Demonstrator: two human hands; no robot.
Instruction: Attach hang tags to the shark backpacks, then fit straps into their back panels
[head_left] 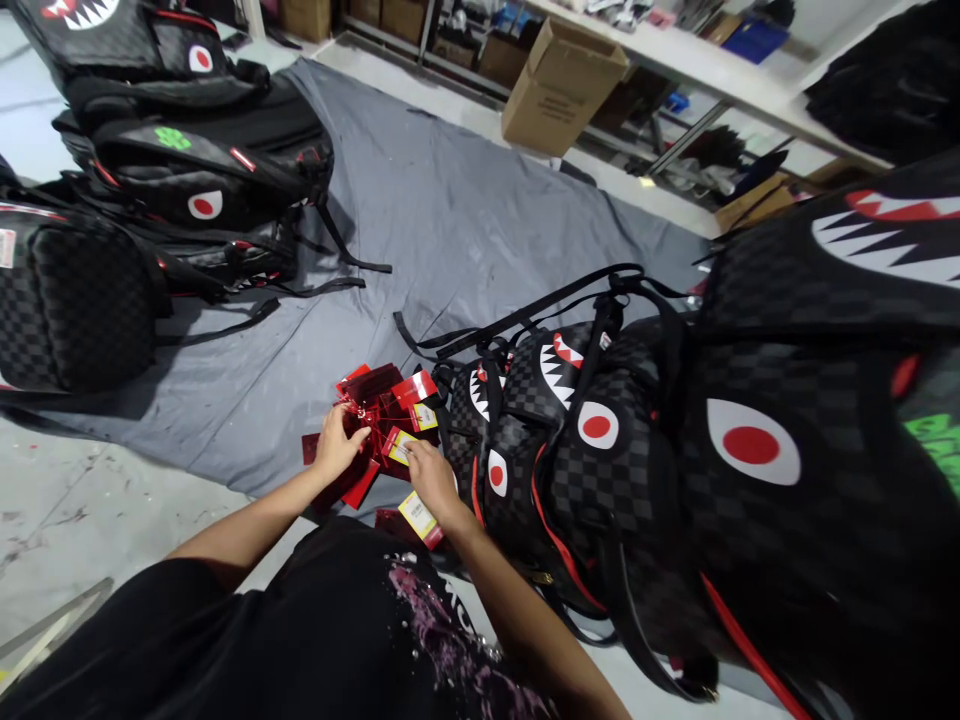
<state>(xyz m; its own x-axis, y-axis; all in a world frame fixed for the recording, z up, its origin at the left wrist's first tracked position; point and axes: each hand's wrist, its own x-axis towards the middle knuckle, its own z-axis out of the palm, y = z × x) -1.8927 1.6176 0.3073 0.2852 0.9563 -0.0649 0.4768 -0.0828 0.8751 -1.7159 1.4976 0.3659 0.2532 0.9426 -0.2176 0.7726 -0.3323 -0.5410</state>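
Note:
A bunch of red hang tags (361, 482) with thin red strings fans out in front of me. My left hand (339, 448) pinches the bunch where the strings gather. Close by on the right, my right hand (433, 482) grips one hang tag (400, 447) bearing a yellow-and-white label, thumb and fingers at its edge. Another labelled hang tag (420, 517) hangs below that hand. Right beside it stands a row of black checkered backpacks (517, 430) with printed shark teeth and red-and-white eyes.
A large backpack (795, 400) fills the right side. More backpacks (202, 150) are piled at the left on the grey ground sheet (450, 200), their straps trailing. Behind stand a cardboard box (562, 85) and a long white table (675, 65) with shelves beneath.

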